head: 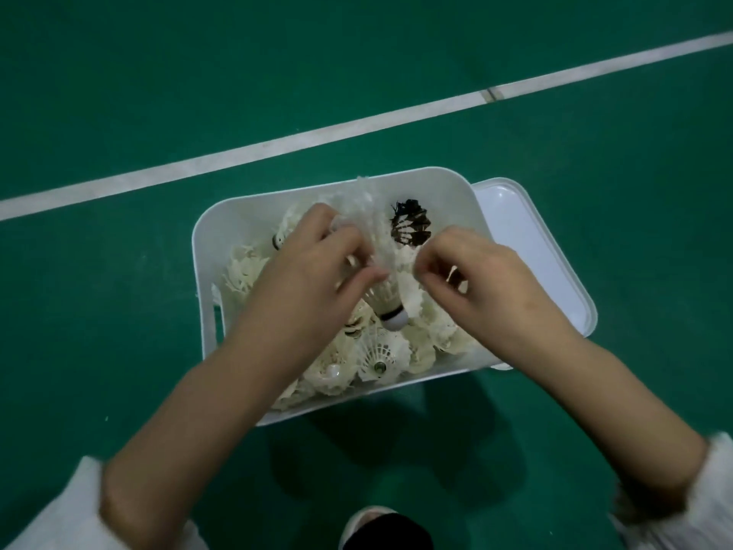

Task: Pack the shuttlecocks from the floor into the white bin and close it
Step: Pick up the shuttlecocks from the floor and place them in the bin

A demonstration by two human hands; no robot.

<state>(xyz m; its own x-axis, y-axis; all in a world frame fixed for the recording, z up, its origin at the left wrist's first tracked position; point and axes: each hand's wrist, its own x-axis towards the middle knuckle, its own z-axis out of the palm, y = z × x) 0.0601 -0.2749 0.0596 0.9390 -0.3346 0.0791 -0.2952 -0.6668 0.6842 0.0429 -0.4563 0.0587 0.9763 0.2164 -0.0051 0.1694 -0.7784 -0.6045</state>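
Sitting open at mid-frame, the white bin (234,228) shows bare rim along its upper and left edges. Its lid (535,252) juts out past its right edge. Over the heap of shuttlecocks (380,353) inside, the left hand (313,271) grips a shuttlecock (386,299), cork down. The right hand (472,279) curls just beside its skirt; whether it pinches is unclear. Green floor (119,311) lies open all round, and a white line (277,146) crosses the upper frame.
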